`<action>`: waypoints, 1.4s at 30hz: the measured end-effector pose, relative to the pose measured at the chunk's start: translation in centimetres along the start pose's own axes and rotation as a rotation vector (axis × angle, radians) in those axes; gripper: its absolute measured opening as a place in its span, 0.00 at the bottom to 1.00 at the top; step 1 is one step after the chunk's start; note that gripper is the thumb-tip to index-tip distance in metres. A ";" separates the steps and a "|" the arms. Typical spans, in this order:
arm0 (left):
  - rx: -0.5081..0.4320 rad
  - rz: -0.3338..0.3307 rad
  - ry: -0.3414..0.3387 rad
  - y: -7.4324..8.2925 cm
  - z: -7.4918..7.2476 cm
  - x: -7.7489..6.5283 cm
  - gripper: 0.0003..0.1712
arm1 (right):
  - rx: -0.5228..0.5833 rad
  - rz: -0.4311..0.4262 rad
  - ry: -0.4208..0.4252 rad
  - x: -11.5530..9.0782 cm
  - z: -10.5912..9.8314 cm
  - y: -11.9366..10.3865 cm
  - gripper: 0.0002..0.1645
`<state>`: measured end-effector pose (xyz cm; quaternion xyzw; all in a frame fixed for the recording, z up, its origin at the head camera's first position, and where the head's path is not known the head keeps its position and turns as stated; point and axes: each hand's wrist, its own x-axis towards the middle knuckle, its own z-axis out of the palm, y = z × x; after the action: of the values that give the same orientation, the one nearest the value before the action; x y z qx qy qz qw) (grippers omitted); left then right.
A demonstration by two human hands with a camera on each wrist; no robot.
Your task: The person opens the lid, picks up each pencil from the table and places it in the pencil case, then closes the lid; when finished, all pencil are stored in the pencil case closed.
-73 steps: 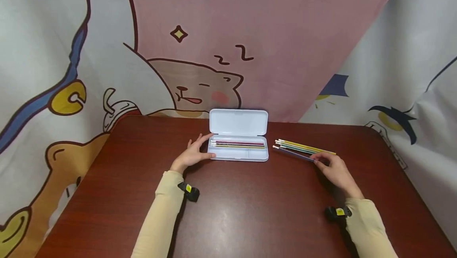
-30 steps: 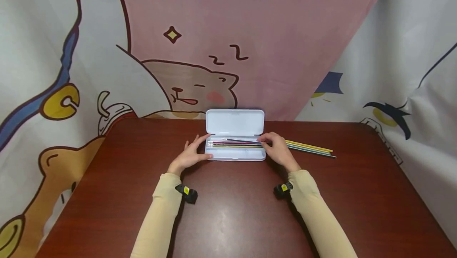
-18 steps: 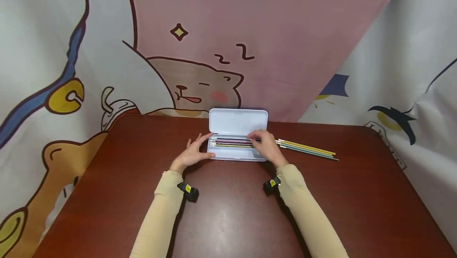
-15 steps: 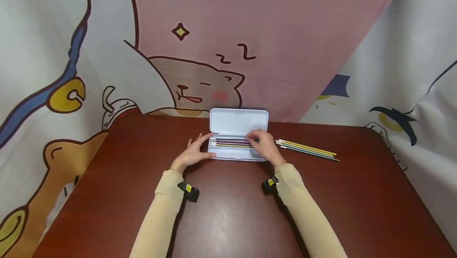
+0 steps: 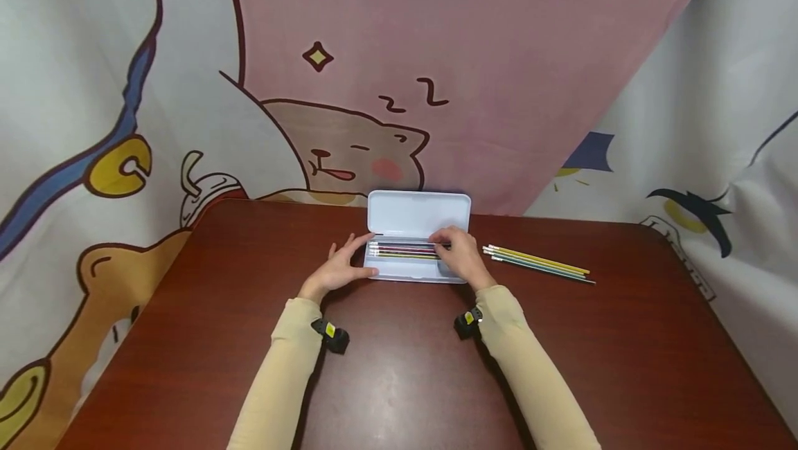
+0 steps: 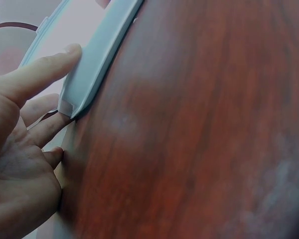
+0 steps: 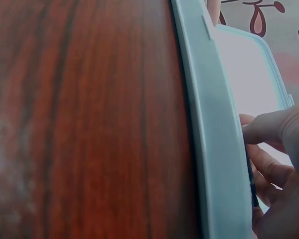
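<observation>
A white pencil case (image 5: pixel 402 271) lies on the table with its lid (image 5: pixel 418 212) raised at the back. Several pencils (image 5: pixel 405 254) lie side by side in its rear compartment, eraser ends to the left. My left hand (image 5: pixel 334 272) holds the case's left end, thumb at the front edge and index finger at the back corner. Over the right part of the case, my right hand (image 5: pixel 460 254) pinches a dark pencil low among the others; its fingers hide much of it. In the right wrist view, the right thumb and fingers (image 7: pixel 271 172) reach inside over the case's front wall (image 7: pixel 214 129).
Several yellow and green pencils (image 5: pixel 539 263) lie in a bunch on the brown table (image 5: pixel 386 367), right of the case. A cloth printed with cartoon animals (image 5: pixel 499 76) hangs behind the table. Each wrist wears a small black camera (image 5: pixel 337 339).
My right hand has picked the dark blue pencil from the loose bunch, carried it left and lowered it into the case. The left hand has stayed at the case's left end.
</observation>
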<state>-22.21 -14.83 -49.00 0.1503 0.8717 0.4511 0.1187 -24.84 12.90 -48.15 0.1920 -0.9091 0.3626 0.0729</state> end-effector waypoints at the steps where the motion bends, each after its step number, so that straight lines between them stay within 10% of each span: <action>1: 0.000 -0.002 0.000 0.0 0.0 0.0 0.46 | 0.006 0.000 0.006 -0.1 0.0 0.0 0.09; 13: -0.005 0.001 -0.003 0.0 0.0 -0.1 0.46 | 0.086 0.044 0.080 -1.6 -1.2 1.2 0.10; 42: 0.012 -0.007 0.000 0.0 0.1 -0.1 0.47 | -0.060 0.141 0.076 -9.7 -11.0 6.9 0.13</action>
<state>-22.09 -14.78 -49.01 0.1479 0.8749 0.4454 0.1193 -18.80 27.90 -47.13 0.1112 -0.9273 0.3466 0.0875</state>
